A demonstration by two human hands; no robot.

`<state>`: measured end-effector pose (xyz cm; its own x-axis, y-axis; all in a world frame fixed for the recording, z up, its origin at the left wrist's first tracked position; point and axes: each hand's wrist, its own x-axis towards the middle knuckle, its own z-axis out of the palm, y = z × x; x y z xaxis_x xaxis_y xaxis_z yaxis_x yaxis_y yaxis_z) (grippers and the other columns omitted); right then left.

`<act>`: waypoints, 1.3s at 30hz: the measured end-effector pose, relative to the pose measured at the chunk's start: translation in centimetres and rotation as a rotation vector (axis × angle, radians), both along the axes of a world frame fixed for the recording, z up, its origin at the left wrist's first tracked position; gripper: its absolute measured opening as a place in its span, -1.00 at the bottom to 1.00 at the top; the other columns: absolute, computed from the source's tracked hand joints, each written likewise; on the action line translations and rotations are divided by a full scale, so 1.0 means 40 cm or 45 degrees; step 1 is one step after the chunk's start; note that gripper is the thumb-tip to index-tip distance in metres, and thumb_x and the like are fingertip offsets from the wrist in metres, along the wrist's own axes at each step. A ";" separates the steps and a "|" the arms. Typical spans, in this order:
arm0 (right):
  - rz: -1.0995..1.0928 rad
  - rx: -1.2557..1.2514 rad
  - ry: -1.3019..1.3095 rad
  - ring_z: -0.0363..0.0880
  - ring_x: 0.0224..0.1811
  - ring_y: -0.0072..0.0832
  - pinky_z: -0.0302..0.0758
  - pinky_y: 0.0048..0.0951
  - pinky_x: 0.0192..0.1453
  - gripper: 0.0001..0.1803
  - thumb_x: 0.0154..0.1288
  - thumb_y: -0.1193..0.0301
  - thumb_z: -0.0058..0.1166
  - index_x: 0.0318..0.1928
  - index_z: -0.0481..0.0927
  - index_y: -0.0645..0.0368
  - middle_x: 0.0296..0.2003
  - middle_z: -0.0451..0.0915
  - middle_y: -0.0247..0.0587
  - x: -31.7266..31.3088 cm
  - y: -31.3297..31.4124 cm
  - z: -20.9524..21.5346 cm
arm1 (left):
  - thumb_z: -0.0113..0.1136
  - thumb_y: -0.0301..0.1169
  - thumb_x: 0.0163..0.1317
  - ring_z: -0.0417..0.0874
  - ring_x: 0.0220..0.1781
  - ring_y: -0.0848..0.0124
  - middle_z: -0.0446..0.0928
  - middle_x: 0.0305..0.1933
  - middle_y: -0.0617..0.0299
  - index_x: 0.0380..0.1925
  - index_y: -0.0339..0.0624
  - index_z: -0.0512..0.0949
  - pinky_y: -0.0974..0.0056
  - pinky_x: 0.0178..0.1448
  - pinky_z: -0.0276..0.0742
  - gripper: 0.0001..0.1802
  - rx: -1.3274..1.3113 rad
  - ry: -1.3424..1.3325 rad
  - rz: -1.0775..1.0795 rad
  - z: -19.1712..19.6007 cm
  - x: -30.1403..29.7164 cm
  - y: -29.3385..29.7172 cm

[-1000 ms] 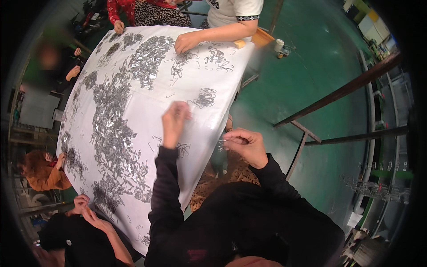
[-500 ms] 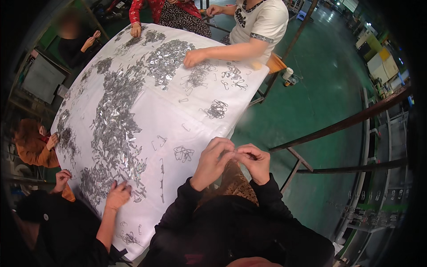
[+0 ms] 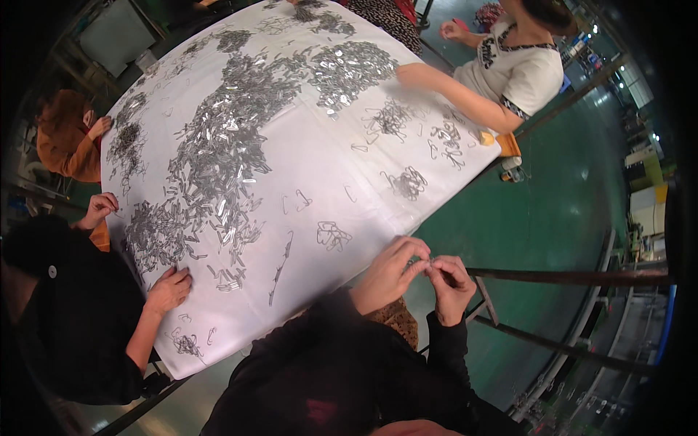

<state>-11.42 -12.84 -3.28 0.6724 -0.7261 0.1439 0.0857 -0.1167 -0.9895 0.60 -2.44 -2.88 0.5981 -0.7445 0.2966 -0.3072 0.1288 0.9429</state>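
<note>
My left hand (image 3: 391,275) and my right hand (image 3: 451,289) meet just off the near right edge of the table, fingertips pinched together. Between them is something small that the fingers mostly hide; I cannot make out what it is. On the white-covered table (image 3: 320,167), a small cluster of bent wire clips (image 3: 334,235) lies nearest to my left hand. To the left of that, a thin line of small metal pieces (image 3: 280,269) stretches along the cloth. A large heap of flat, shiny metal pieces (image 3: 225,145) covers the table's middle.
A co-worker's hand (image 3: 169,289) rests at the left edge, beside another wire pile (image 3: 186,343). A person in a white shirt (image 3: 516,73) reaches over the far right side. Dark metal bars (image 3: 567,277) run to the right of my hands above a green floor.
My view has shifted, so the table sits higher and my hands farther right. My fingertips stay pinched together. The nearest co-worker's hand has drawn back from the metal heap toward the table edge.
</note>
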 end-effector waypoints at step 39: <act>0.549 -1.247 0.543 0.62 -0.22 0.12 0.55 -0.02 -0.12 -0.85 0.02 0.68 0.00 -0.36 0.60 0.37 -0.38 0.61 0.24 0.975 -0.202 -0.298 | 0.25 -0.51 0.21 0.61 -0.12 0.18 0.61 -0.22 0.08 -0.25 -0.26 0.58 0.22 0.00 0.50 -0.88 0.088 0.054 0.017 -0.054 -0.018 0.119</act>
